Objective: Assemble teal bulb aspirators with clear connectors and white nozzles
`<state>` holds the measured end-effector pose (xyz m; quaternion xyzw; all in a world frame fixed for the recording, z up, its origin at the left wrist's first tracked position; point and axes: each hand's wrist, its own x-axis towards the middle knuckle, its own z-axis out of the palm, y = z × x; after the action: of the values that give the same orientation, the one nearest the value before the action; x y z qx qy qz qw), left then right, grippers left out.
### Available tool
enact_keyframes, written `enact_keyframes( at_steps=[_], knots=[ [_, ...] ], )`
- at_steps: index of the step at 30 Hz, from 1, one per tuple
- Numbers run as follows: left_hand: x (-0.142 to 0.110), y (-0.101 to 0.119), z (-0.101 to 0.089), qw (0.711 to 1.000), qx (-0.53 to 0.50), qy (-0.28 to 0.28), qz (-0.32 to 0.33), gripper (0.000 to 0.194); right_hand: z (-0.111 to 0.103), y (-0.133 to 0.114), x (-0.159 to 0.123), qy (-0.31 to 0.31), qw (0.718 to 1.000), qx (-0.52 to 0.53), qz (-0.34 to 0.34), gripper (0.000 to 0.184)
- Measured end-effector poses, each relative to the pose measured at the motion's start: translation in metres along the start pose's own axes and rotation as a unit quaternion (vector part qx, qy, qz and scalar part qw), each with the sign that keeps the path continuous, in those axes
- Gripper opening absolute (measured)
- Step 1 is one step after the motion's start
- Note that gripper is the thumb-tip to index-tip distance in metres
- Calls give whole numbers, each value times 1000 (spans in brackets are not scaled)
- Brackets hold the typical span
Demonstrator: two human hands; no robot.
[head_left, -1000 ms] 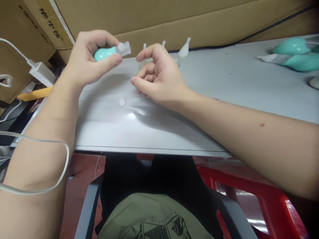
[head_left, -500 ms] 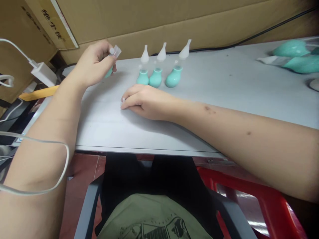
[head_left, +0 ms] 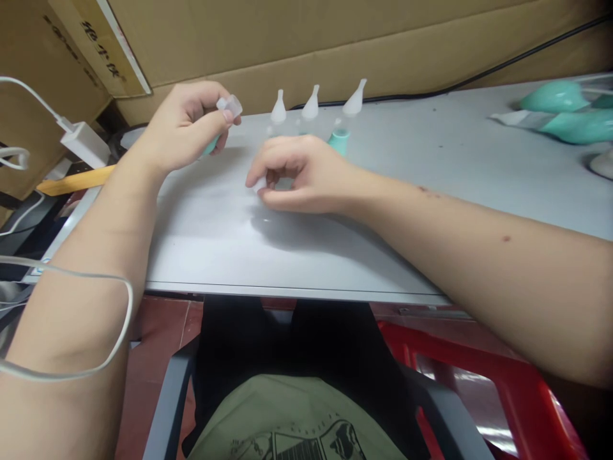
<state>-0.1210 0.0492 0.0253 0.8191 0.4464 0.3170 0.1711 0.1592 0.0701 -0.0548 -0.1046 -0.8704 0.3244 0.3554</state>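
My left hand is closed round a teal squeeze bulb, mostly hidden in the fingers, with a clear plastic collar sticking out past the thumb. My right hand pinches a small whitish plastic piece between thumb and fingertips, just above the table; most of it is covered. Behind the right hand stand three bulb nasal aspirators with teal bulbs, clear collars and white pointed tips: a left one, a middle one and a tilted right one. The hand hides their lower parts.
More teal bulb aspirators lie at the right end of the grey table. A cardboard wall with a black cable closes off the back. A white charger is at left, and a white cord crosses my left forearm.
My right hand has lifted and shifted slightly right, with the whitish piece in its pinch. The left hand has moved a little right, still holding the bulb with its clear collar.
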Motion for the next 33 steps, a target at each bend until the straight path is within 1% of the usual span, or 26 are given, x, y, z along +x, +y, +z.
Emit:
enact_keyframes(
  at_steps=[4,7,10,13,17,20,22,24,26,29,31,33],
  knots=[
    [-3,6,0,1000,-13,-9,4,19,0,5,7,49,997,53,-7,23],
    [-4,7,1,1000,-16,-13,9,17,-1,6,11,85,991,99,13,28],
    [-6,9,2,1000,-4,-24,12,22,-2,3,13,105,984,140,43,35],
    [-8,13,3,1000,15,-24,12,27,-2,0,14,91,981,162,62,37],
    [-8,14,5,1000,-1,-9,10,26,-1,-5,13,49,980,179,72,30],
    [-7,11,6,999,-28,-8,25,22,0,-7,14,53,980,181,59,25],
    [-7,10,7,998,-39,-14,46,20,-1,-7,16,87,980,176,37,29],
    [-8,11,7,997,-32,-20,63,22,-1,-7,19,138,975,169,27,41],
    [-9,14,6,997,-18,-29,66,26,-2,-8,22,183,970,154,43,53],
    [-10,19,7,997,1,-55,52,29,-1,-10,25,224,963,133,64,67],
    [-10,22,9,997,14,-60,49,32,0,-11,25,237,960,131,69,68],
    [-9,23,11,997,29,-59,48,36,3,-12,25,248,956,142,66,63]
  ],
)
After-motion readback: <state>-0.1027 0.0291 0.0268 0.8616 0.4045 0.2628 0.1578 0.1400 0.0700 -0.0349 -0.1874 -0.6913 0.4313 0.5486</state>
